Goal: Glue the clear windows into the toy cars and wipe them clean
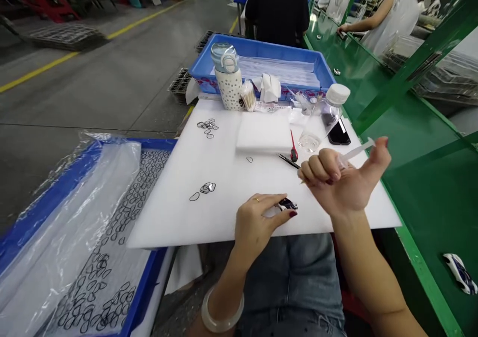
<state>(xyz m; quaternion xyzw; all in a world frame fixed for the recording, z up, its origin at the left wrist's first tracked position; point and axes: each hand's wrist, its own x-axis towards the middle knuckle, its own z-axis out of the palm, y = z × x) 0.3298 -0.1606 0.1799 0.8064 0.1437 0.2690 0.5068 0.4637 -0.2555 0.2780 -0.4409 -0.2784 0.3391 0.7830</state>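
My left hand (257,222) pinches a small white and dark-blue toy car (287,204) between thumb and fingers, low over the front of the white work board (168,222). To the right and higher, my right hand (341,182) wraps its fingers round a clear plastic syringe (354,152), with the thumb at the plunger end. The syringe's tip is hard to make out beside the curled fingers. Just beyond that hand lie black tweezers (289,161) and a thin red tool with a dark end (294,153). Thin black rings (207,187) lie left of my left hand.
Behind are a white foam block (263,133), a clear bottle (321,115), a phone (339,133), a dotted tumbler (227,80) and a blue tray (201,68). A ring-filled blue tray (130,287) stands left. The green conveyor (418,177) at right carries another toy car (460,273). People sit farther off.
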